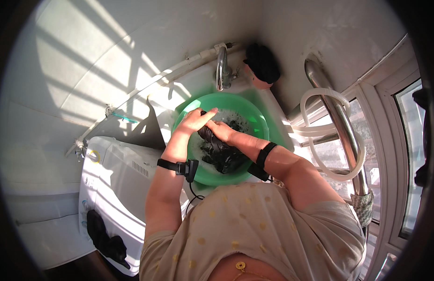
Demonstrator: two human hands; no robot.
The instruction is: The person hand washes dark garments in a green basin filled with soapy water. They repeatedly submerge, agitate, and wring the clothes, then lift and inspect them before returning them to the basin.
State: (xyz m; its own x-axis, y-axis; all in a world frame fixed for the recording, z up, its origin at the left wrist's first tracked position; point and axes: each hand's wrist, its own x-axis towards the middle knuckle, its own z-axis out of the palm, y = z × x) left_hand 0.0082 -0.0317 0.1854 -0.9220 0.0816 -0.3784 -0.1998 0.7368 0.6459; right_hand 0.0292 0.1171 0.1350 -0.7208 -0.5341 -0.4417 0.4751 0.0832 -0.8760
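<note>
A green plastic basin [262, 121] sits in the white sink below the tap, with sudsy water in it. Wet black cloth [222, 156] lies bunched in the suds, one gathered part rising up to my hands. My left hand [196, 120] is closed round the upper end of this cloth, its thumb pointing right. Just right of it and nearly touching, my right hand [221, 131] grips the same cloth over the middle of the basin. The fingers of both hands are partly hidden.
Behind the basin stands a metal tap [221, 70]. Black cloth [262, 63] rests on a pinkish container at the sink's back corner. To the left is a white washing machine [122, 182] with black cloth on its edge. A pale corrugated hose [319, 165] loops round a metal pipe [343, 123] at right.
</note>
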